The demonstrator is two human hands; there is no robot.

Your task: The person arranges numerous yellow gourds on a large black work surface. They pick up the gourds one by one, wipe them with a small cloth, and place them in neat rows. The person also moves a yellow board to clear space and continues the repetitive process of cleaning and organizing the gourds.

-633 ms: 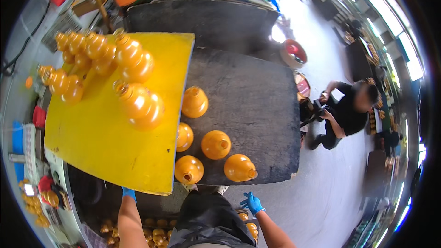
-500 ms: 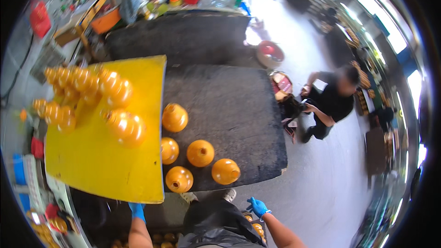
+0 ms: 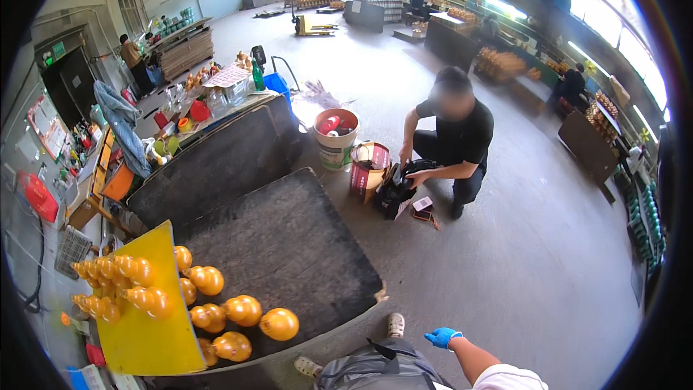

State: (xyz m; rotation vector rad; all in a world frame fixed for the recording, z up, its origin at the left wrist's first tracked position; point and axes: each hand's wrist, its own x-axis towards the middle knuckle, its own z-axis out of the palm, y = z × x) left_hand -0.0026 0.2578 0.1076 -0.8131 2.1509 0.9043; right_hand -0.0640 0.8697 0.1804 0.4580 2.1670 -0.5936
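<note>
My right hand (image 3: 442, 337) wears a blue glove and hangs over the grey floor at the lower edge. Its fingers are stretched out, and I see nothing in them. My left hand is out of view. To the left, several glossy orange gourd-shaped pieces (image 3: 279, 324) rest on a dark, worn tabletop (image 3: 289, 238). Similar gourd-shaped pieces (image 3: 151, 302) stand in rows on a yellow board (image 3: 155, 347), which hides part of the nearest ones. My right hand is apart from all of them.
A person (image 3: 462, 130) in black crouches beyond the table, handling a black bag (image 3: 393, 191). Beside them are an open carton (image 3: 368, 173) and a white bucket (image 3: 336, 148). A dark upright panel (image 3: 209, 159) borders the table's far side. A pallet jack (image 3: 314, 27) stands farther off.
My view has swung up and to the right, bringing more of the workshop into sight. The left hand has gone out of view. The right hand remains empty.
</note>
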